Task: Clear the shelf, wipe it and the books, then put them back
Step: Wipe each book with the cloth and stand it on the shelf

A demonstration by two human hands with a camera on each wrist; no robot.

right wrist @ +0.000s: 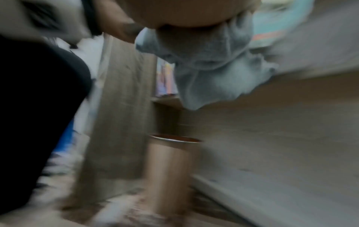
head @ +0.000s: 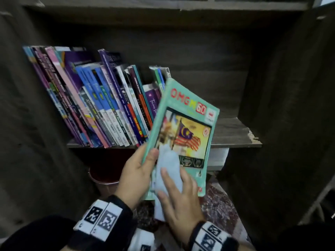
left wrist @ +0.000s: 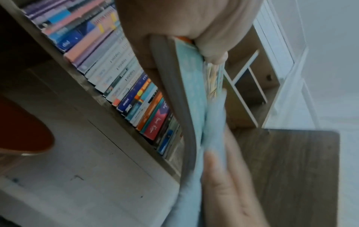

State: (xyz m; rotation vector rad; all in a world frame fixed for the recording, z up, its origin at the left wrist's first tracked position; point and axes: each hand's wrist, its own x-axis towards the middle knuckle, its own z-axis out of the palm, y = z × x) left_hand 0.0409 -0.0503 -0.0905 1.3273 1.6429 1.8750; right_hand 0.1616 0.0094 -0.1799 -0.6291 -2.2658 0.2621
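Left hand (head: 135, 171) grips the teal book (head: 183, 127) upright; right hand (head: 181, 198), fingers flat, presses a cloth (head: 167, 171) against it.

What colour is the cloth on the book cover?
Pale blue cloth, pressed by the right hand; clearest in the head view.

- I saw a copper-coloured bin (head: 105, 178) standing on the floor under the shelf, its inside dark red.
- A patterned rug (head: 217, 205) lay on the floor beside it.
- From the left wrist I made out a white-framed rack (left wrist: 246, 92) beyond the bookcase, near a pale wall (left wrist: 330, 46).
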